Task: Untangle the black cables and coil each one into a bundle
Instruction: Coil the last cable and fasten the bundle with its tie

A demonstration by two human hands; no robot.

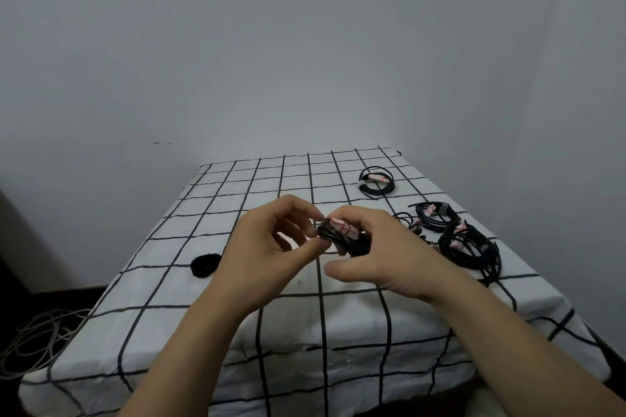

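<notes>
Above the middle of the table, both hands hold one coiled black cable bundle [342, 236] with white, red-marked tags on it. My left hand [271, 247] pinches its left end between thumb and fingers. My right hand [382, 254] curls over the bundle from the right and grips it. A tangle of black cables [469, 247] with similar tags lies at the right side of the table. One coiled cable [376, 181] lies apart at the far right.
The table carries a white cloth with a black grid [237, 200]. A small black roll [204, 265] sits on the cloth left of my left hand. Pale cables [37, 338] lie on the floor at lower left. A grey wall stands behind.
</notes>
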